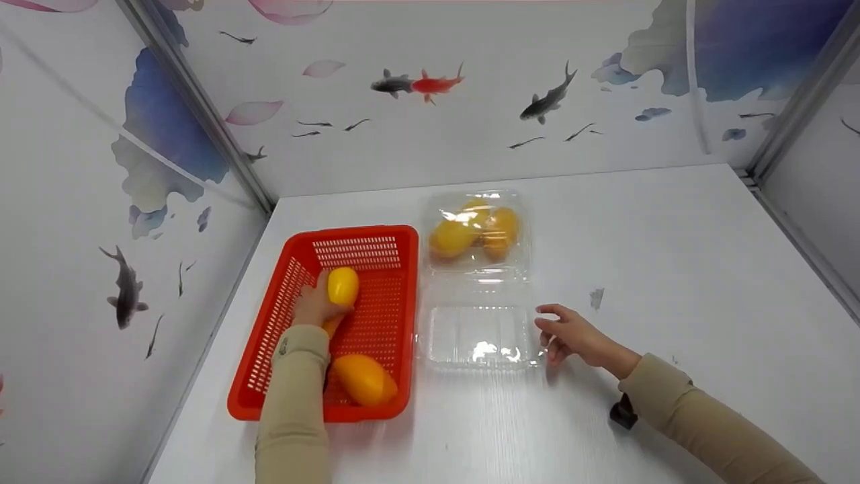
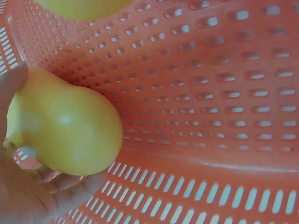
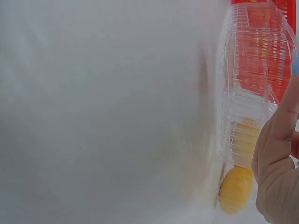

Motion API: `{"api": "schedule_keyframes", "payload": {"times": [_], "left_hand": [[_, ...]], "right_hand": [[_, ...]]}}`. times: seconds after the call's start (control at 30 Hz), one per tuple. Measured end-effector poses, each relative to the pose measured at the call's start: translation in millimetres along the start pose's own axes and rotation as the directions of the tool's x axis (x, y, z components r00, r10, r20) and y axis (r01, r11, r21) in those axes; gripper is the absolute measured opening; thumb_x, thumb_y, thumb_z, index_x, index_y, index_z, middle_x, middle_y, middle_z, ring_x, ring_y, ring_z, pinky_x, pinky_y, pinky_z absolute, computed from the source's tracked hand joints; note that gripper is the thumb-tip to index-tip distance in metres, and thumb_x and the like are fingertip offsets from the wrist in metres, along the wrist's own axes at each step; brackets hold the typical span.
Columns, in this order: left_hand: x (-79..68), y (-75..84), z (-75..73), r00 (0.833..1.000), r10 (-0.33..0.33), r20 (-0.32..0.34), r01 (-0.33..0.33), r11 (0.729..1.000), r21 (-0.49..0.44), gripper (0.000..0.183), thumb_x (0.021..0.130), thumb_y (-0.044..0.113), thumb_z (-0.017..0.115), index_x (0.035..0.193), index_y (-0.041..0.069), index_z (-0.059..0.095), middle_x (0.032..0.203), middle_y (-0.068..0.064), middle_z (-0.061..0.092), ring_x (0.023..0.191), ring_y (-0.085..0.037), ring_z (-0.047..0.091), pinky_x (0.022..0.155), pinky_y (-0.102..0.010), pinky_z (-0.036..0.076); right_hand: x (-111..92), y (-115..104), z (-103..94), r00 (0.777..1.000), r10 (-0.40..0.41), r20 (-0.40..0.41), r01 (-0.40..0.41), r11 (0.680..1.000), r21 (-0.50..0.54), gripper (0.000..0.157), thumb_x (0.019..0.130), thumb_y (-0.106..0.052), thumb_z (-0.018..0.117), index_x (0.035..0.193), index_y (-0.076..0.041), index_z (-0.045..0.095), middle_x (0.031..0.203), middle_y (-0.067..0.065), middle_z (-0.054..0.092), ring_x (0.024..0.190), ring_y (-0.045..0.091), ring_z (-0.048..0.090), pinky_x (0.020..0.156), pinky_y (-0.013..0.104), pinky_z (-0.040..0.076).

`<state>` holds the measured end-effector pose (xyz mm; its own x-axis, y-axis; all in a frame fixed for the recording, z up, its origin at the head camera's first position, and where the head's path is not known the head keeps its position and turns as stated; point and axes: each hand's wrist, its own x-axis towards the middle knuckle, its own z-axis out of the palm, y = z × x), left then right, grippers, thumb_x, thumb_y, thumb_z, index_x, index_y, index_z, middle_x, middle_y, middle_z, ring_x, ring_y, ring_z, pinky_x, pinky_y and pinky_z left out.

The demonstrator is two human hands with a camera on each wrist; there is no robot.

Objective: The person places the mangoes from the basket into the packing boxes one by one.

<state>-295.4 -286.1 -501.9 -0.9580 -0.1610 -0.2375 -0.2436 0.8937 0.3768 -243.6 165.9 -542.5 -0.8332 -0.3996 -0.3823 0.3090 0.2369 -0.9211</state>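
Observation:
My left hand (image 1: 312,306) reaches into the red plastic basket (image 1: 410,323) and grips a smooth yellow fruit (image 2: 79,130). In the left wrist view the thumb lies on the fruit's narrower end, and the other fingers curl under its rounded side. A larger orange-yellow fruit (image 1: 365,380) lies in the basket's near right corner. To the right stands an opened clear plastic clamshell box (image 1: 478,274). Several yellow-orange fruits (image 1: 453,238) sit in its far half. My right hand (image 1: 578,339) has loosely bent fingers, with the fingertips right at the near half's right edge.
All of this stands on a white table (image 1: 484,423). Behind and to the sides rise white panels (image 1: 463,148) printed with fish and petals. A small black object (image 1: 623,411) shows under the right sleeve.

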Motion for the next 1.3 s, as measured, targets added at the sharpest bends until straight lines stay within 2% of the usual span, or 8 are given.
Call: {"api": "schedule_keyframes", "payload": {"times": [0.17,0.33,0.53,0.77,0.9,1.0,1.3], "left_hand": [[-0.3,-3.1,1.7,1.000,-0.013,0.022,0.013,1.000,-0.026,0.099,0.074,0.041,0.070,0.147,0.011,0.009,0.137,-0.037,0.023,0.120,-0.052,0.032,0.099,-0.060,0.026],[0.8,-3.7,2.7,0.999,-0.044,0.016,0.045,0.994,-0.104,0.098,0.073,0.038,0.071,0.146,0.014,0.011,0.133,-0.035,0.024,0.112,-0.047,0.040,0.096,-0.057,0.032],[1.2,-1.3,0.0,0.998,-0.062,0.010,0.062,0.988,-0.138,0.095,0.074,0.037,0.070,0.145,0.013,0.013,0.132,-0.031,0.030,0.111,-0.043,0.039,0.098,-0.055,0.031],[-2.2,4.8,-5.4,1.000,-0.024,-0.020,0.021,0.991,-0.136,0.091,0.075,0.037,0.068,0.144,0.008,0.015,0.128,-0.031,0.038,0.109,-0.042,0.043,0.095,-0.053,0.035],[-4.5,10.9,-10.3,1.000,-0.014,-0.027,0.010,0.984,-0.176,0.091,0.076,0.037,0.068,0.144,0.009,0.015,0.126,-0.029,0.040,0.107,-0.039,0.044,0.094,-0.051,0.036],[-5.1,18.4,-15.4,1.000,-0.005,-0.015,0.001,0.968,-0.252,0.091,0.077,0.037,0.068,0.144,0.010,0.013,0.125,-0.026,0.041,0.106,-0.037,0.045,0.093,-0.049,0.037],[-5.8,44.3,-31.7,0.999,0.028,0.032,-0.011,0.893,-0.449,0.093,0.078,0.044,0.066,0.146,0.017,0.008,0.131,-0.020,0.040,0.110,-0.033,0.046,0.093,-0.048,0.039]], "right_hand": [[0,0,-0.1,1.000,0.000,0.007,0.000,1.000,-0.007,0.055,0.095,-0.025,0.047,0.138,0.000,0.024,0.072,0.003,0.053,0.048,0.008,0.052,0.049,0.023,0.049],[1,-1,0.0,1.000,-0.004,0.006,0.004,1.000,-0.003,0.056,0.095,-0.027,0.047,0.139,0.001,0.024,0.071,0.002,0.053,0.048,0.007,0.052,0.049,0.022,0.048],[1,-1,0.1,1.000,-0.013,0.008,0.013,1.000,-0.001,0.057,0.095,-0.027,0.047,0.138,0.002,0.024,0.071,0.002,0.054,0.048,0.007,0.052,0.049,0.022,0.048],[0,0,0.2,0.999,-0.027,0.022,0.027,0.999,0.025,0.060,0.095,-0.028,0.047,0.139,0.003,0.021,0.071,0.002,0.054,0.048,0.007,0.052,0.050,0.023,0.049],[-1,-1,0.6,1.000,-0.019,0.018,0.019,1.000,0.016,0.058,0.095,-0.027,0.047,0.139,0.002,0.022,0.072,0.003,0.054,0.048,0.007,0.052,0.049,0.023,0.048],[-2,0,0.9,1.000,-0.016,0.018,0.016,1.000,0.016,0.056,0.096,-0.026,0.046,0.139,0.002,0.023,0.072,0.003,0.054,0.048,0.007,0.052,0.049,0.023,0.048],[-3,1,-1.9,1.000,-0.019,0.014,0.019,1.000,0.020,0.057,0.095,-0.027,0.046,0.138,0.003,0.023,0.072,0.003,0.054,0.049,0.008,0.052,0.050,0.023,0.048]]}}
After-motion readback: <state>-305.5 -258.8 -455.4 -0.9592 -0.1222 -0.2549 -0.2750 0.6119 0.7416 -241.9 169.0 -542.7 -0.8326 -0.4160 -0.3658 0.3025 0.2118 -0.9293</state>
